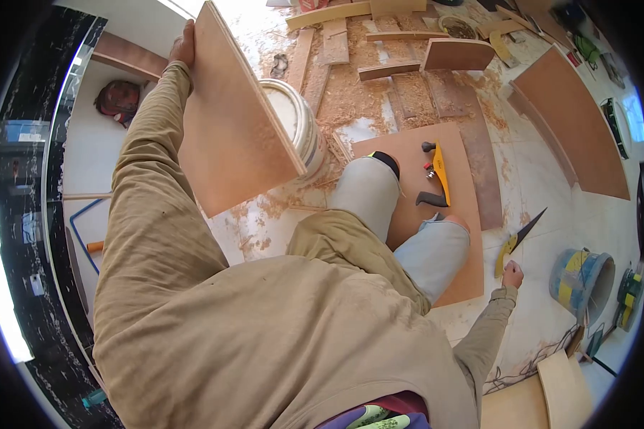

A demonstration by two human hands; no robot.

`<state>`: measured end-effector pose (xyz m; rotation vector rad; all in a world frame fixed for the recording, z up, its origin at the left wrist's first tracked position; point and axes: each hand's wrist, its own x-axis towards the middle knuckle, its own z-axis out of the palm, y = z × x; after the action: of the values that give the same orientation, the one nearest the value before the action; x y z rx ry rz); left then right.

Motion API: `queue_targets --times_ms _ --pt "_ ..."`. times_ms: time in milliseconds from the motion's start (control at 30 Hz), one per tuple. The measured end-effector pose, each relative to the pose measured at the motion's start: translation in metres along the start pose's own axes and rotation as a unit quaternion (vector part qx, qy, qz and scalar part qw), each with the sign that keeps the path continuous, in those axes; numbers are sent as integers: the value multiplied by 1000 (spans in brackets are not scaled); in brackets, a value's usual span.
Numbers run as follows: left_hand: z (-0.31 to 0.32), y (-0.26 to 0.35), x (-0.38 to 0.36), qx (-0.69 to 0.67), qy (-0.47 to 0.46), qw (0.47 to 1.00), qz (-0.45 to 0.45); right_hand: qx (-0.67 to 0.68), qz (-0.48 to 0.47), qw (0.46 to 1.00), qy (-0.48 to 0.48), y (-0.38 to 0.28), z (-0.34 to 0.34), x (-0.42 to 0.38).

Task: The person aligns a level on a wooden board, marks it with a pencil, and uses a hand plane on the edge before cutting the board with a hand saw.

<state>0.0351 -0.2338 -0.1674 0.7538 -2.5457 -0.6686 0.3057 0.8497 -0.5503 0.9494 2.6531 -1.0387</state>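
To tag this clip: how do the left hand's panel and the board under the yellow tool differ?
The panel is held roughly upright; the board lies flat. The left hand grips the panel's edge, while the board bears the yellow tool. Both are brown, wood-look sheets.

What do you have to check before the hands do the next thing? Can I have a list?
1. Left hand on the big plywood board: ok, it grips an edge near the far end.
2. Right hand gripping the handsaw: cannot tell; it is at the yellow handle, but the grip is unclear.
3. Saw blade pointing away from the knees: ok.
4. Board touching the white bucket: cannot tell; it only overlaps it in view.
5. Floor swept: not ok, wood shavings are scattered about.
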Motion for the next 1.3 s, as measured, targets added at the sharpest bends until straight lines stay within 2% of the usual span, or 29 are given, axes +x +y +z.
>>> queue_targets --times_ms 133,233,333,433,467,533,667,800,867,900,1000,1100,1167,1300 --pt "-87 -38 9 45 91 995 -5 98 70 993 -5 10 -22 -24" --pt "-155 4 -42 116 148 982 -30 136 133 982 8 -1 -46 -21" --pt "-207 21 -49 180 207 962 -17 154 106 982 27 -34 -61 -8" --pt "-251 44 -50 233 211 947 66 156 2 988 5 -87 -57 12" --pt "-260 77 -75 242 208 946 55 176 -41 983 -6 -97 -45 27" --pt "-265 105 -82 258 213 939 87 187 -119 975 -31 -134 -28 44" --pt "-270 141 -82 252 188 943 108 166 -230 956 -69 -251 15 -8" --pt "-203 170 -115 264 223 929 132 126 -300 941 -92 -303 45 -55" --pt "-173 169 -131 259 147 942 152 106 -310 941 -83 -321 47 -93" --pt "-160 169 -139 257 110 946 161 101 -316 940 -85 -321 48 -106" --pt "-104 162 -190 222 115 956 155 114 -315 935 -117 -305 49 -124" --pt "-50 132 -237 221 103 941 233 111 -305 940 -103 -281 58 -126" --pt "-13 106 -263 176 150 916 327 119 -296 943 -95 -269 66 -127" --pt "39 89 -294 36 44 936 347 94 -291 943 -130 -285 91 -117"
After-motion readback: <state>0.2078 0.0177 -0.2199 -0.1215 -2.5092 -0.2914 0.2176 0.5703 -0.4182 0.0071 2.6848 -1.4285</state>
